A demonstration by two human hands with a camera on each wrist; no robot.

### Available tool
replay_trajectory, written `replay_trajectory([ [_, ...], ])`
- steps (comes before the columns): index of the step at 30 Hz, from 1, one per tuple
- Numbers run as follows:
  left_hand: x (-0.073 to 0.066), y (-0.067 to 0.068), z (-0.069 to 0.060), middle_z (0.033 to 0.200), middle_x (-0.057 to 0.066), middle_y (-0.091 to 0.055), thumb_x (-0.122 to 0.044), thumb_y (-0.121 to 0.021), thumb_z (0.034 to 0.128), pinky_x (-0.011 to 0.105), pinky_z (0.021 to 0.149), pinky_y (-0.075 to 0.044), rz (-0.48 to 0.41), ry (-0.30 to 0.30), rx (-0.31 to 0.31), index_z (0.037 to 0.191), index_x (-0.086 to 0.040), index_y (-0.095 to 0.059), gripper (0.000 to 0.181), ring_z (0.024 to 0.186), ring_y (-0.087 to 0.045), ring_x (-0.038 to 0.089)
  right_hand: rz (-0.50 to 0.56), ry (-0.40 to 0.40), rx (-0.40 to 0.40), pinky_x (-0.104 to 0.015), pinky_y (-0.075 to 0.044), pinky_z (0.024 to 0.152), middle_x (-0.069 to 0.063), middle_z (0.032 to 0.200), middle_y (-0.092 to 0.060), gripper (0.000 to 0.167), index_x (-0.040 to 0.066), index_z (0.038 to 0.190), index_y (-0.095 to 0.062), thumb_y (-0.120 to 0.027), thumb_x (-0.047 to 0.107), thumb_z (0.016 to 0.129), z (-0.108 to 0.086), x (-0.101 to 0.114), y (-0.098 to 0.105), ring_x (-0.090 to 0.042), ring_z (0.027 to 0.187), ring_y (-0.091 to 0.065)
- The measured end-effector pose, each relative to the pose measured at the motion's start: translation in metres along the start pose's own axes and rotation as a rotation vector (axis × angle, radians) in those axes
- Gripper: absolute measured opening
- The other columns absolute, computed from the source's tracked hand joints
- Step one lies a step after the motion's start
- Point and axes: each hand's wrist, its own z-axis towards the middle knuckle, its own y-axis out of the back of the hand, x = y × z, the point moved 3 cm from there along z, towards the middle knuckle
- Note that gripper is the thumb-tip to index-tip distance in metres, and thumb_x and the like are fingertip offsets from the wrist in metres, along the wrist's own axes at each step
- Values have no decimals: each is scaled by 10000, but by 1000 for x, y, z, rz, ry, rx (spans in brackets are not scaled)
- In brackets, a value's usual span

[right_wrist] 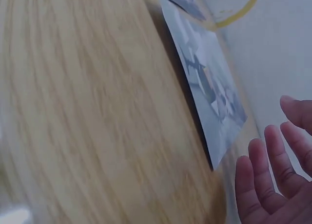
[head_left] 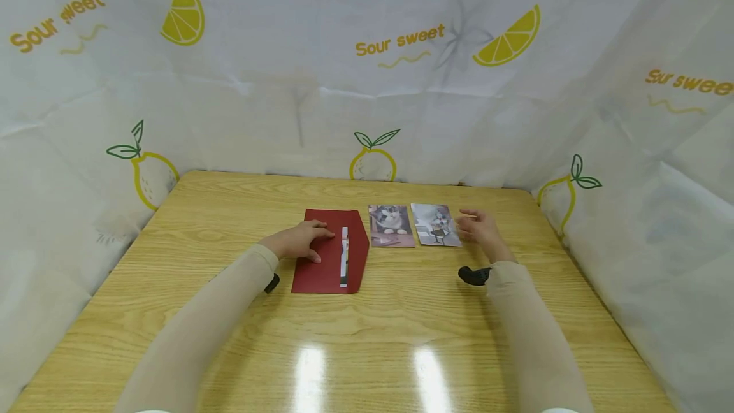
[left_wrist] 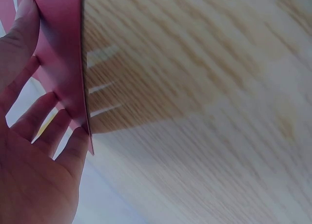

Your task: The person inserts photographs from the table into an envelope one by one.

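A red envelope lies on the table with its pointed flap unfolded to the right. A strip of a picture card shows at its mouth; the rest of that card is hidden. My left hand rests on the envelope, and in the left wrist view its spread fingertips touch the red paper. To the right lie two picture cards side by side, a cat card and a greyer card with an animal figure. Just beside the greyer card's right edge, my right hand hovers with loosely bent fingers, holding nothing.
The wooden table has two bright reflections near its front. White curtains printed with lemons hang behind and at both sides. A black wrist mount sticks out beside the right sleeve, and another under the left.
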Motion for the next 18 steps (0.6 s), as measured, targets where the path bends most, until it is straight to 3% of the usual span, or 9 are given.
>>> replay_trajectory([
  [4, 0, 0, -1, 1566, 159, -258, -233, -717, 877, 451, 1085, -393, 4, 1, 2, 1441, -122, -472, 625, 1437, -236, 382, -35, -50, 32, -209, -521, 843, -255, 1425, -432, 578, -24, 1485, -320, -537, 211, 1003, 3, -11, 3, -3, 898, -594],
  [10, -1, 0, 0, 1561, 163, -265, -234, -719, 875, 454, 1076, -400, 0, -3, 2, 1437, -121, -476, 623, 1431, -242, 389, -94, -71, 53, -254, -503, 938, -276, 1452, -409, 593, -45, 1480, -316, -552, 205, 997, 4, -18, 3, -40, 967, -603],
  [18, -1, 1, -1, 1566, 152, -260, -233, -719, 875, 448, 1084, -394, -7, 3, 3, 1441, -127, -471, 627, 1437, -235, 379, -222, -58, 32, -232, -498, 797, -245, 1301, -511, 561, -78, 1394, -424, -614, 223, 960, 4, -15, -1, -104, 891, -590],
])
